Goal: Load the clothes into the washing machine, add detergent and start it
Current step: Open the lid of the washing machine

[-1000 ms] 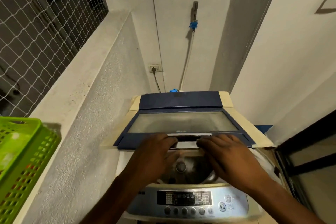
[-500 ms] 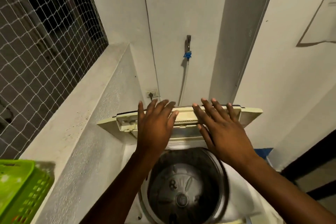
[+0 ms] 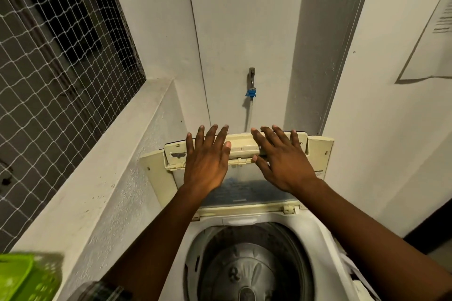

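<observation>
Props lid up with 2 flat palms, left hand and right hand, fingers straight; may drop shut over drum if let go early

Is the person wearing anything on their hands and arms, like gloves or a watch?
No. The left hand and right hand are bare: no gloves, rings or watch show. The left forearm and right forearm are bare too, without sleeves. The fingernails are short.

Green basket blurred, cut off bottom-left.
</observation>
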Action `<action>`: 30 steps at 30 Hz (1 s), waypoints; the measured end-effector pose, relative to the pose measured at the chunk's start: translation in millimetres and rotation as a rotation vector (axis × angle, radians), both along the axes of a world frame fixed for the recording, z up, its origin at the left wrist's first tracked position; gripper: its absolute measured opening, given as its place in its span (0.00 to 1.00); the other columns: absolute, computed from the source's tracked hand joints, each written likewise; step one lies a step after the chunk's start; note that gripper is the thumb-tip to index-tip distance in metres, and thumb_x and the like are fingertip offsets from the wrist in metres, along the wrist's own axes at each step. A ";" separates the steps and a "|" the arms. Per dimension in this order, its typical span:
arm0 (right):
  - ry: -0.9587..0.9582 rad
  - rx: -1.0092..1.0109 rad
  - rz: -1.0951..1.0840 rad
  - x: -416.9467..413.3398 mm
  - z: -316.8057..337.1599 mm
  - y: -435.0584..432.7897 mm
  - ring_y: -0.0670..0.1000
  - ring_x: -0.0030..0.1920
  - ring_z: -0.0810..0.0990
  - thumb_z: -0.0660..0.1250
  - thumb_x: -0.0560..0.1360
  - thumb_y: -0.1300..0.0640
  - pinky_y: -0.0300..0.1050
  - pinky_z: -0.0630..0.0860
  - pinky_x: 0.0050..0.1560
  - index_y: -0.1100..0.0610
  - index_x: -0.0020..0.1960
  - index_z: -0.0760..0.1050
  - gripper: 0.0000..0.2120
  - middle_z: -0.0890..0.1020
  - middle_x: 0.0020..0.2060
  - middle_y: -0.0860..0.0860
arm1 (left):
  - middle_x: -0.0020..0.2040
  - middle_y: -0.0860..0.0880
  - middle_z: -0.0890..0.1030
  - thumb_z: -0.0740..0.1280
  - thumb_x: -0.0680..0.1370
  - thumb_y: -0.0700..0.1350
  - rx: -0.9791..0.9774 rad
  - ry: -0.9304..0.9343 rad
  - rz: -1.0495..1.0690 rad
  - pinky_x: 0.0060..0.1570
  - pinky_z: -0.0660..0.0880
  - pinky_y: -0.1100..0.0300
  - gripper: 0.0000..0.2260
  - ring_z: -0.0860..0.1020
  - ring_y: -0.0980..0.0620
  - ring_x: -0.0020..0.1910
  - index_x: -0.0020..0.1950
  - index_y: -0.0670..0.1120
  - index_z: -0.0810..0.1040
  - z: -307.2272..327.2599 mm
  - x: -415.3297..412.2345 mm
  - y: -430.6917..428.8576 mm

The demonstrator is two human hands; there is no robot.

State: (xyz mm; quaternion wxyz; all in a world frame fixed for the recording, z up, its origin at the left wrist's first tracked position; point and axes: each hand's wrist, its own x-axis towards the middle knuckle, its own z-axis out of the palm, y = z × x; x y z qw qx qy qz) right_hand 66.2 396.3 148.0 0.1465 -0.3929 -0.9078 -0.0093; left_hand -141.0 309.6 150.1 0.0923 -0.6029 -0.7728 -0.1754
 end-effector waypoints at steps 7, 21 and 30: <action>-0.005 0.005 0.002 2.3 -3.4 -4.3 0.57 0.84 0.48 0.49 0.82 0.33 0.67 0.43 0.81 0.43 0.84 0.42 0.35 0.53 0.84 0.50 | 0.81 0.49 0.61 0.41 0.83 0.59 0.011 0.015 -0.009 0.79 0.44 0.36 0.26 0.53 0.44 0.82 0.82 0.57 0.50 -4.3 -0.1 -2.8; 0.116 -0.152 -0.066 58.4 -40.1 -110.9 0.51 0.84 0.46 0.50 0.83 0.33 0.54 0.51 0.81 0.44 0.84 0.46 0.34 0.46 0.85 0.46 | 0.84 0.49 0.52 0.50 0.84 0.56 0.082 -0.112 -0.170 0.80 0.46 0.40 0.26 0.46 0.47 0.83 0.83 0.54 0.51 -37.0 35.3 -88.9; 0.120 -0.268 -0.202 135.4 -93.3 -198.7 0.48 0.84 0.49 0.49 0.83 0.31 0.48 0.50 0.78 0.42 0.84 0.47 0.33 0.48 0.84 0.44 | 0.79 0.47 0.66 0.57 0.82 0.55 -0.025 -0.369 -0.234 0.75 0.66 0.48 0.24 0.64 0.47 0.78 0.78 0.50 0.67 -92.7 119.0 -163.2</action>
